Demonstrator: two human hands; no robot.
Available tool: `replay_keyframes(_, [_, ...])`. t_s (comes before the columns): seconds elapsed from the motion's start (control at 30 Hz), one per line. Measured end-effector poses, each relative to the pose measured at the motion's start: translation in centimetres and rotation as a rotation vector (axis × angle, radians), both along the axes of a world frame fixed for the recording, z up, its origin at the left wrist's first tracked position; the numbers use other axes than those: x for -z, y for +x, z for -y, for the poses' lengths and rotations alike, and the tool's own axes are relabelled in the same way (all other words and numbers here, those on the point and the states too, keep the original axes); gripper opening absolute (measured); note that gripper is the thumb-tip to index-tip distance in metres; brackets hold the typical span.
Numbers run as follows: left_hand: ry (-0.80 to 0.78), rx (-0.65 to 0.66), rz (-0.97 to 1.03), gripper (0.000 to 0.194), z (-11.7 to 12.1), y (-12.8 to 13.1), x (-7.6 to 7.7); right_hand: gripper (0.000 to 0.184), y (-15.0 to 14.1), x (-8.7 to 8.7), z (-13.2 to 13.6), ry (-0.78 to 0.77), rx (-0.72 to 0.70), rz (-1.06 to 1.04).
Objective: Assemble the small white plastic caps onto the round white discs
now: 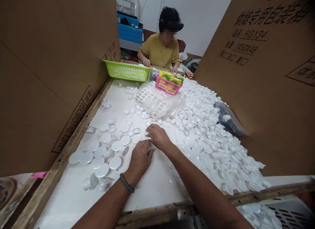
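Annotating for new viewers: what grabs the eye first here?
Probably the big heap of white round pieces spread along the right side of the white table. Next, the green basket at the far left and the pink basket of yellow packs beside it. Centrally, the left hand and right hand work close together.
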State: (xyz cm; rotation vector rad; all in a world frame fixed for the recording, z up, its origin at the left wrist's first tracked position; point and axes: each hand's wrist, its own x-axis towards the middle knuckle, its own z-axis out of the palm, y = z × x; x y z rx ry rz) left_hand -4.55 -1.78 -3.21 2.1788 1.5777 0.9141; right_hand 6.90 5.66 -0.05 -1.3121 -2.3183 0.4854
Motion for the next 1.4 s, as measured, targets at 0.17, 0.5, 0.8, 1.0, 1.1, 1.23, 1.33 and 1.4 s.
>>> replay_keyframes(0.17, [-0.004,-0.027,0.029,0.03,0.1,0.0,0.0,0.017,0.6,0.5,0.3,-0.027,0.042,0.022])
replay_keyframes(0.5, [-0.111,-0.067,0.109,0.032,0.0,0.1,0.1,0.021,3.2,0.5,4.6,0.065,-0.002,0.034])
replay_keyframes(0.8, [-0.102,-0.036,0.067,0.025,-0.1,0.0,0.2,0.027,2.9,1.0,5.2,0.079,-0.073,0.16])
replay_keyframes(1.0, [-0.156,0.053,0.226,0.019,-0.4,-0.7,-0.8,0.019,3.4,1.2,5.7,-0.248,0.233,-0.392])
replay_keyframes(1.1, [-0.321,0.023,0.373,0.019,-0.7,-0.9,-1.5,0.033,3.9,0.7,5.8,-0.416,0.226,-0.532])
replay_keyframes(1.23, [-0.543,-0.066,0.517,0.023,-1.2,-1.0,-1.7,0.033,4.4,0.7,5.8,-0.33,0.057,-0.425])
replay_keyframes(1.33, [-0.677,-0.097,0.631,0.029,-1.7,-1.0,-1.6,0.038,4.3,1.3,5.7,-0.225,0.024,-0.287])
replay_keyframes(1.4, [-0.723,-0.122,0.669,0.028,-1.9,-0.9,-1.5,0.033,4.2,1.5,5.5,-0.198,0.043,-0.217])
